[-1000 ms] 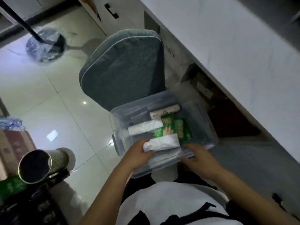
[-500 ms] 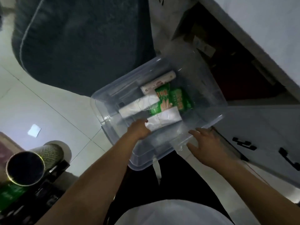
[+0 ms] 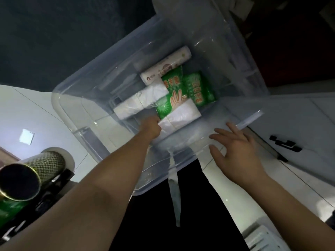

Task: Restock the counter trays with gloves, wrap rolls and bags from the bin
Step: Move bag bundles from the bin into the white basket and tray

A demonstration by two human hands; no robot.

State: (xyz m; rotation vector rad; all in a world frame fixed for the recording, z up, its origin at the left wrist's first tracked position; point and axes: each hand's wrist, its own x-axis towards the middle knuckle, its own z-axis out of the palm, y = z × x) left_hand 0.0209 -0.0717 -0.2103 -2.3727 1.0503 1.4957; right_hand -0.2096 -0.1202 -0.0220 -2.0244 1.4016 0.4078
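left hand (image 3: 152,126) reaches into clear bin (image 3: 72,113), fingers gripping white bag bundle (image 3: 178,116) | right hand (image 3: 235,147) at 3 o'clock, fingers spread, hovering over bin's near rim

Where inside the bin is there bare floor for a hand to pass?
Inside the clear bin, bare floor lies right of the green glove packs toward the right wall, and left of the white rolls. The middle is crowded; the left hand grips the nearest white bundle.

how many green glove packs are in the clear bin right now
2. One green glove pack lies mid-bin, partly under the white bag bundle that the left hand grips; the other lies beside it. More may be hidden underneath.
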